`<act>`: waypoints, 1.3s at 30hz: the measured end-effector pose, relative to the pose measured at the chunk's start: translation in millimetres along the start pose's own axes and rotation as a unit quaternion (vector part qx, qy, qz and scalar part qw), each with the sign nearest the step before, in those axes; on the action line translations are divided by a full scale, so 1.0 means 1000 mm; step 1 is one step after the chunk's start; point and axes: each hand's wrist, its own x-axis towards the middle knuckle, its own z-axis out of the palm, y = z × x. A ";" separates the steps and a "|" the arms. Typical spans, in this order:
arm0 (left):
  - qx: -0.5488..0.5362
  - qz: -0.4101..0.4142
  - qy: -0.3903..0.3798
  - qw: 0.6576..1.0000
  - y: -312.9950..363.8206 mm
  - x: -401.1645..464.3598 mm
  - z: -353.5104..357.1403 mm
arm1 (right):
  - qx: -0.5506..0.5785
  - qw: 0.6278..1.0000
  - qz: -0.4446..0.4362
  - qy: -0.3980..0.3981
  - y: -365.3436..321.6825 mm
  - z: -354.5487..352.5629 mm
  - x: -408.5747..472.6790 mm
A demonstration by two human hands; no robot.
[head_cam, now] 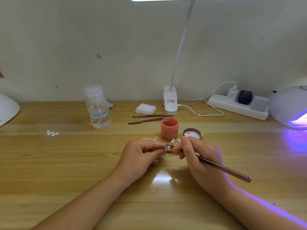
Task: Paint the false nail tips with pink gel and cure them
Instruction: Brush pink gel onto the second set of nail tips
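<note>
With the nail tips [166,146] pinched on their small stand by the left hand [142,154] above the desk [66,163] and the brush [222,168] gripped by the right hand [197,153], gel could be smeared if the stand was turned.

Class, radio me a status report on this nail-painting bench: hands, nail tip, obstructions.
Left hand pinches nail tip. Right hand grips brush at the tip. Pink gel jar open behind. Nothing obstructing.
</note>
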 end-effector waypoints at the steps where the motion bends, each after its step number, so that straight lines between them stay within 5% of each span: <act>1: -0.001 0.000 0.000 1.000 0.000 0.000 0.000 | -0.001 1.000 0.000 -0.001 0.000 0.000 0.000; 39: -0.017 -0.003 0.003 1.000 0.002 0.000 0.000 | -0.008 1.000 -0.011 0.004 0.000 0.002 0.001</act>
